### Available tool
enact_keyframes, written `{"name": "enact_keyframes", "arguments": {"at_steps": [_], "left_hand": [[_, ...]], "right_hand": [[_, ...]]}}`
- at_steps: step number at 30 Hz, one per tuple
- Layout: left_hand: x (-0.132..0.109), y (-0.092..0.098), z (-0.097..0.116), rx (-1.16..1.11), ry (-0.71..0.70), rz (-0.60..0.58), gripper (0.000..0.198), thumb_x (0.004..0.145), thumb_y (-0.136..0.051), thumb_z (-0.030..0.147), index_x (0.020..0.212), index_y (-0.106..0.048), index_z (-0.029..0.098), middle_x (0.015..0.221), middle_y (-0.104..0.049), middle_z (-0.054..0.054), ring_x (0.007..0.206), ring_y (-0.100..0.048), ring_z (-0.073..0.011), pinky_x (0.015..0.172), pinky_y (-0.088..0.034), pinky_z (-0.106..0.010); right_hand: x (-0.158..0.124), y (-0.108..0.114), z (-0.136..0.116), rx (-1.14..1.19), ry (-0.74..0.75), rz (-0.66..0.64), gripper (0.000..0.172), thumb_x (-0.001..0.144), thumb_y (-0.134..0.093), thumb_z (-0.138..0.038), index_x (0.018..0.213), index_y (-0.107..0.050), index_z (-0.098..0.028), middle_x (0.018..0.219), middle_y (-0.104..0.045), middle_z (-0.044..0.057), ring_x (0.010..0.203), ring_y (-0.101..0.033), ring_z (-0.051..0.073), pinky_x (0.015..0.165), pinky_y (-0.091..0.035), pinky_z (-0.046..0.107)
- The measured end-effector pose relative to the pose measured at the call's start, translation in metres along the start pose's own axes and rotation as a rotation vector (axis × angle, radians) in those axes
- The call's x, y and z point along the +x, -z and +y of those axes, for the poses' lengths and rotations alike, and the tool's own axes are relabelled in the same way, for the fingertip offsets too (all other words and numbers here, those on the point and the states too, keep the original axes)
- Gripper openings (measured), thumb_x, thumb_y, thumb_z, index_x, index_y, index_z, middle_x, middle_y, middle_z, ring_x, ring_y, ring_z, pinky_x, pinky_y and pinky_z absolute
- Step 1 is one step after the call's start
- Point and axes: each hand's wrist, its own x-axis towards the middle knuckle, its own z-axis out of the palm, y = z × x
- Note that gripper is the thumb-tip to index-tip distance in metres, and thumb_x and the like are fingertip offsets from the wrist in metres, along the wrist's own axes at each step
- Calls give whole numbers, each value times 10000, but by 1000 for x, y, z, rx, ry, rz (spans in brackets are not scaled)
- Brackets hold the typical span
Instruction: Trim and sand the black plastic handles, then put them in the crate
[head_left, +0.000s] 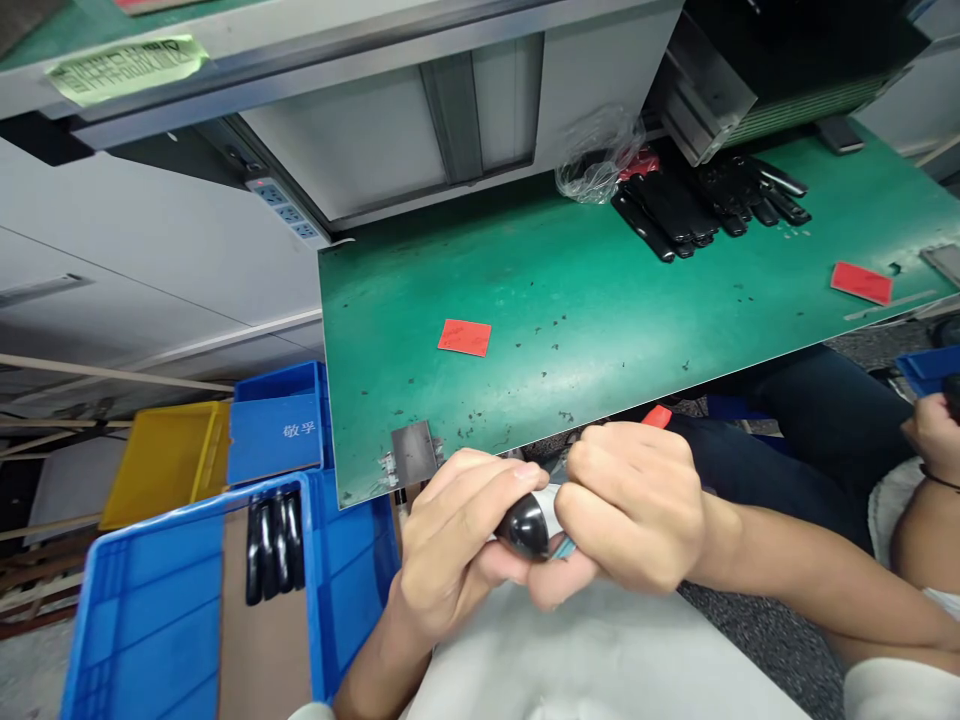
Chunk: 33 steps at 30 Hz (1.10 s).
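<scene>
Close in front of my body, my left hand (461,535) is wrapped round a glossy black part with a rounded end (527,527), likely one of the black handles; most of it is hidden by the fingers. My right hand (637,505) is a closed fist right beside it, its thumb low near the black end. Between the hands show a whitish patch (552,508) and a thin bluish edge (564,547); what the fist holds is mostly covered. A red tip (658,416) sticks out behind the right knuckles, and I cannot tell whether it belongs to the held thing.
Black handles (276,548) lie on cardboard in a blue bin (97,640) at left. The green table (390,290) carries two red cards (465,337), a metal plate (414,453), a pile of black handles (667,215) and a plastic bag (600,155). Another person's hand (934,435) is at right.
</scene>
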Motion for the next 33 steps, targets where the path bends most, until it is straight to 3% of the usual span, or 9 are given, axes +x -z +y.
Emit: {"name": "enact_keyframes", "arguments": {"at_steps": [8,13,16,18,20,22,27,30,33], "left_hand": [[-4,-6,6,-88,166,27,564,1031,-635,403,1538,-558,170,1095,-738,-113,950,-664,-200,827,-564,-328],[-15,-6,0,-98,385,183,595,980,-637,565,1473,-636,232,998,-741,-80,817,-693,-182,740,-581,-294],[-23,-1,-9,-82,607,367,589,945,-670,609,1398,-696,233,974,-737,-76,800,-699,-192,748,-582,-304],[-26,3,-14,-37,709,458,571,932,-701,600,1364,-721,227,980,-747,-79,799,-699,-194,755,-579,-303],[-29,5,-17,-3,750,491,561,931,-711,589,1361,-728,229,987,-758,-81,806,-704,-198,772,-581,-308],[-31,7,-19,5,756,499,572,925,-713,595,1378,-721,245,1004,-761,-79,827,-711,-204,805,-585,-316],[-36,11,-12,53,735,504,578,894,-744,595,1384,-722,287,1050,-745,-68,849,-708,-199,822,-571,-301],[-41,10,-5,68,699,529,559,883,-771,574,1364,-736,292,984,-731,-53,831,-682,-187,798,-553,-283],[-41,12,-5,-69,750,625,551,808,-856,548,1274,-781,264,861,-680,-25,718,-612,-141,695,-522,-240]], "right_hand": [[-9,-12,17,109,47,66,454,955,-593,-287,547,-397,-242,521,-302,-44,496,-239,125,477,-187,335],[-49,-50,105,-56,-505,45,608,1102,-232,-507,602,-449,-240,545,-463,6,536,-466,140,576,-406,308],[-72,-80,162,-139,-677,-116,532,1078,-335,-551,931,-680,-174,762,-659,100,731,-625,224,713,-498,374],[-81,-103,180,-161,-728,-253,622,1044,-401,-582,1335,-612,-75,1148,-698,262,1074,-664,362,903,-519,520],[-84,-132,181,-124,-719,-400,749,1021,-449,-589,1554,-429,-63,1483,-531,324,1377,-517,434,1081,-438,615],[-80,-167,170,-30,-669,-539,767,1000,-511,-602,1608,-388,-150,1631,-417,252,1499,-408,400,1187,-381,581],[-59,-250,144,214,-650,-683,650,955,-666,-562,1500,-521,-240,1641,-422,134,1493,-413,356,1235,-329,622],[-51,-266,145,374,-770,-644,487,982,-666,-474,1394,-598,-222,1530,-528,115,1402,-506,320,1188,-403,609],[-51,-249,148,605,-929,-539,472,989,-658,-481,1373,-603,-211,1464,-576,116,1309,-579,288,1117,-489,555]]}}
